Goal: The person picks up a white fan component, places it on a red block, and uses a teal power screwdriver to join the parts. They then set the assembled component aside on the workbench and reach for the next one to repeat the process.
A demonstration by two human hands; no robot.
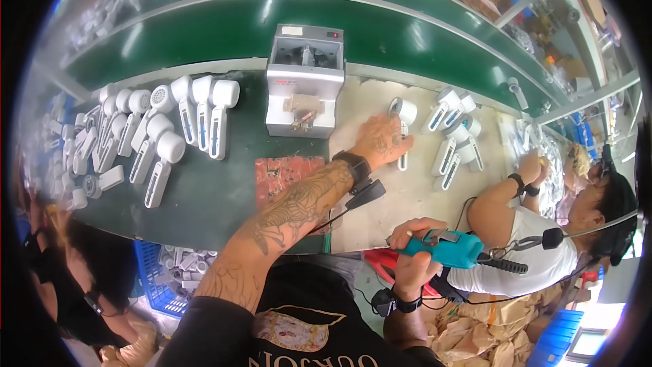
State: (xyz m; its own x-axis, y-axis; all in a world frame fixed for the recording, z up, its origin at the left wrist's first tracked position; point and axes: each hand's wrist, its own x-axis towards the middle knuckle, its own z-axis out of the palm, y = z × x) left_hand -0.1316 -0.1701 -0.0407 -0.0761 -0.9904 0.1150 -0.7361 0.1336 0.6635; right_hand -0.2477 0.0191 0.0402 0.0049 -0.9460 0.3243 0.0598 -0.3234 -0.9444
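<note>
My left hand (pixel 384 139) reaches across the bench and is closed around a white handheld shower head (pixel 403 110). Its round head shows beyond my fingers, and its handle sticks out below them. Close to my body, my right hand (pixel 418 248) grips a teal electric screwdriver (pixel 451 249). Its tip points left and its cord trails off to the right. Right of my left hand lie several more white shower heads (pixel 445 156). A grey screw feeder (pixel 305 81) stands left of that hand, at the back of the bench.
Many shower heads (pixel 163 153) crowd the bench's left side. A worn red pad (pixel 288 180) lies before the feeder. A blue crate (pixel 153 278) of white parts stands below the bench. Co-workers sit close on my right (pixel 523 238) and left. A green conveyor (pixel 380 34) runs behind.
</note>
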